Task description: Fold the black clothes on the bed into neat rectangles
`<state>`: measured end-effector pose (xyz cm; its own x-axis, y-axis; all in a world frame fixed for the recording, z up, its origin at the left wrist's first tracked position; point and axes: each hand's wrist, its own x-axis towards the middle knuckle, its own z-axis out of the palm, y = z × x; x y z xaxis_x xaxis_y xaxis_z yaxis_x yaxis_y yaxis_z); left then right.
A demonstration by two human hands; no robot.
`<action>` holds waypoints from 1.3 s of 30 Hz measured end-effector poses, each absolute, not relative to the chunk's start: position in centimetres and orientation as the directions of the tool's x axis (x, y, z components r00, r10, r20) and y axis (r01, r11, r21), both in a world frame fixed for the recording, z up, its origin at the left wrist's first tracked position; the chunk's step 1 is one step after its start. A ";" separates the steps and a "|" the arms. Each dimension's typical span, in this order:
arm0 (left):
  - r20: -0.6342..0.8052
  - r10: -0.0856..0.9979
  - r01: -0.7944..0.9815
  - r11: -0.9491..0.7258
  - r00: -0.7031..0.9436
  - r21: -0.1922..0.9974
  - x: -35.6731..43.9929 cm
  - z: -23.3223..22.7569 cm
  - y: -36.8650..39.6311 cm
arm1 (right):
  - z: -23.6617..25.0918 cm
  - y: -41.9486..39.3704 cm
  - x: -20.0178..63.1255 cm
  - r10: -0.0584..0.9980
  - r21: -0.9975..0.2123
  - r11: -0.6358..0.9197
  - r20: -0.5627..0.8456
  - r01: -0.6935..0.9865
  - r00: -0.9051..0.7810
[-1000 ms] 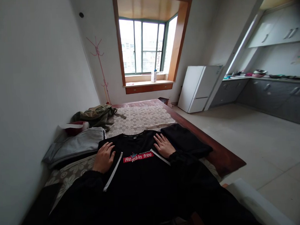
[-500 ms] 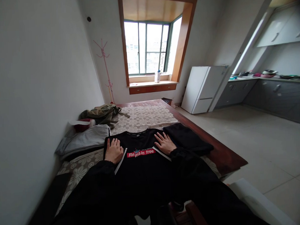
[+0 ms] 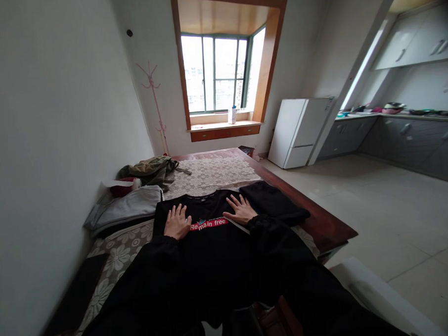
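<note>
Black T-shirt (image 3: 208,238) lies spread face-up on the bed (image 3: 112,257); left hand (image 3: 177,222) and right hand (image 3: 241,210) press flat, fingers open, beside its red label (image 3: 209,223), apparently unfolded yet.

A one-room home is seen here, sleeping and cooking space shared. A bed (image 3: 213,176) with a patterned cover is set along the left wall, clothes (image 3: 125,208) heaped on it. A bay window (image 3: 216,72) is framed in wood at the far end, a pink coat stand (image 3: 155,106) placed beside it. A white fridge (image 3: 298,131) is stood near the grey kitchen counter (image 3: 404,130), dishes laid on top, cupboards (image 3: 415,45) hung above.
</note>
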<state>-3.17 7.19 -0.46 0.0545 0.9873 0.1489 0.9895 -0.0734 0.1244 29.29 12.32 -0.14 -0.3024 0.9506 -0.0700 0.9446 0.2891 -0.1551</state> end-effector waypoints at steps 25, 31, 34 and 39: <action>0.084 0.995 0.990 0.044 -0.055 0.135 -0.1 0.3 7.4 | 0.4 10.8 22.8 0.931 -0.224 0.347 -0.035 0.911 -0.363; 0.049 0.988 0.984 0.143 -0.149 0.107 1.9 0.5 8.2 | 0.3 10.9 20.0 0.980 -0.215 0.176 -0.052 0.961 -0.191; 0.088 0.982 0.981 0.157 -0.167 0.109 2.9 0.2 7.9 | -0.1 10.8 19.5 0.987 -0.215 0.154 -0.011 0.964 -0.160; 0.142 0.987 0.980 0.046 -0.075 0.191 2.8 0.5 7.3 | -0.2 10.6 19.9 0.962 -0.239 0.268 0.124 0.933 -0.244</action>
